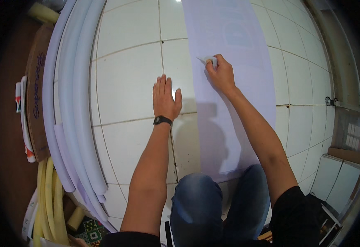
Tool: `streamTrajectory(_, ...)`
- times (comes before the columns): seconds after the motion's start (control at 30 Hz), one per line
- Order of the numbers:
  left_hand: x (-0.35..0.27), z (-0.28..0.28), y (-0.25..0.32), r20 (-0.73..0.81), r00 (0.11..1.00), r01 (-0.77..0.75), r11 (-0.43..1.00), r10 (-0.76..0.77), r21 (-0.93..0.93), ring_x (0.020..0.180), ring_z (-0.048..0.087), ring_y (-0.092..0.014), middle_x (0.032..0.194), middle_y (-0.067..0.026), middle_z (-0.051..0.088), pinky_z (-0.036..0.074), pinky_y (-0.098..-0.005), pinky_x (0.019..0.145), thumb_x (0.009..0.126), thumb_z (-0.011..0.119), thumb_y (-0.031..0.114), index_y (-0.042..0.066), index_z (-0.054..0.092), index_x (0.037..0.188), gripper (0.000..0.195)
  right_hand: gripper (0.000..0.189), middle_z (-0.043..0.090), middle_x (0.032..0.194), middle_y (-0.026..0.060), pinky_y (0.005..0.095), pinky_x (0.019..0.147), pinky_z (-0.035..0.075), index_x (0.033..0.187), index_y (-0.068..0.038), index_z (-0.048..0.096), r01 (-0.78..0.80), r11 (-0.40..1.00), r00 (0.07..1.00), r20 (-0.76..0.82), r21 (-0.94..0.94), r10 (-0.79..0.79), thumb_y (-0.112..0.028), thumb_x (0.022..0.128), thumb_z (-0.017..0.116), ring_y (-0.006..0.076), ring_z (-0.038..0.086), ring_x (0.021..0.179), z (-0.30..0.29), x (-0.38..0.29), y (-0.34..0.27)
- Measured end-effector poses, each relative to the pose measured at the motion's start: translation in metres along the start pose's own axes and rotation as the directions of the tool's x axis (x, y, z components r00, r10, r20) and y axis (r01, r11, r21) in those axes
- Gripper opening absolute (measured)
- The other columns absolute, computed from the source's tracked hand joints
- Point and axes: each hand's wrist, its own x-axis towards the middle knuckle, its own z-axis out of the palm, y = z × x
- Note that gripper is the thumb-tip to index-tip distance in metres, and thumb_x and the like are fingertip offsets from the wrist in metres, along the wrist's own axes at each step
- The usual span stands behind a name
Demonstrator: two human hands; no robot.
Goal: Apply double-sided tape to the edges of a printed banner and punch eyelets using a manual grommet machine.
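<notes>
A long pale banner sheet (pixel 248 80) lies on the white tiled floor, running from my knees away from me, with faint lettering showing at its far part. My right hand (pixel 221 69) is over the sheet near its left side, gripping a small pale, translucent piece (pixel 205 59) with a pointed end; its exact kind is unclear. My left hand (pixel 167 98), with a black watch (pixel 162 120) on the wrist, rests palm down on the tiles (pixel 130 80) left of the sheet, apart from it. Nothing shows in that hand.
Several long white rolls (pixel 82 92) lie along the left, beside a long cardboard box (pixel 36 92). Yellow rolls (pixel 48 203) are at the lower left. On the right stand a metal-framed door or panel (pixel 348 105) and pale boxed tiles or panels (pixel 334 179).
</notes>
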Motion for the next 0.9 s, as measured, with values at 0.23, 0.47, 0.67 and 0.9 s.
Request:
streamTrajectory(0.23, -0.003, 0.006, -0.002, -0.072, 0.997, 0.008, 1.000, -0.009, -0.006, 0.139, 0.038, -0.039, 0.146, -0.0227, 0.047, 0.027, -0.0496, 0.118, 0.094, 0.055, 0.026, -0.003, 0.054, 0.133, 0.049, 0.022, 0.066, 0.078, 0.0198, 0.0403, 0.060, 0.051, 0.095, 0.002, 0.060, 0.005, 0.998, 0.995, 0.099, -0.061, 0.001, -0.020, 0.090, 0.062, 0.0316, 0.064, 0.064, -0.013, -0.090, -0.006)
streamTrajectory(0.47, -0.035, -0.004, 0.005, -0.269, 0.950, 0.126, 0.983, -0.158, -0.133, 0.124, 0.051, -0.035, 0.132, -0.0183, 0.057, 0.041, -0.0432, 0.107, 0.095, 0.056, 0.030, -0.001, 0.057, 0.124, 0.042, 0.019, 0.063, 0.073, 0.0183, 0.0395, 0.057, 0.049, 0.093, 0.001, 0.060, 0.037, 0.999, 0.965, 0.261, -0.004, -0.034, -0.016, 0.087, 0.064, 0.0293, 0.062, 0.060, -0.051, -0.205, -0.005)
streamTrajectory(0.67, -0.146, -0.025, 0.025, -0.279, 0.919, 0.213, 0.947, -0.277, -0.239, 0.121, 0.052, -0.036, 0.126, -0.0188, 0.060, 0.045, -0.0433, 0.103, 0.093, 0.062, 0.020, -0.004, 0.058, 0.122, 0.038, 0.020, 0.063, 0.074, 0.0178, 0.0386, 0.054, 0.049, 0.092, 0.000, 0.060, 0.140, 0.989, 0.908, 0.406, -0.052, -0.107, -0.018, 0.087, 0.066, 0.0303, 0.061, 0.058, -0.083, -0.309, -0.006)
streamTrajectory(0.9, -0.303, -0.036, 0.069, -0.322, 0.902, 0.214, 0.946, -0.287, -0.243, 0.099, 0.058, -0.030, 0.112, -0.0151, 0.063, 0.047, -0.0402, 0.089, 0.089, 0.065, 0.011, -0.002, 0.061, 0.118, 0.031, 0.022, 0.064, 0.078, 0.0159, 0.0358, 0.053, 0.050, 0.098, -0.001, 0.064, 0.046, 0.996, 0.898, 0.434, 0.071, -0.072, -0.018, 0.087, 0.070, 0.0255, 0.061, 0.055, -0.108, -0.385, -0.004)
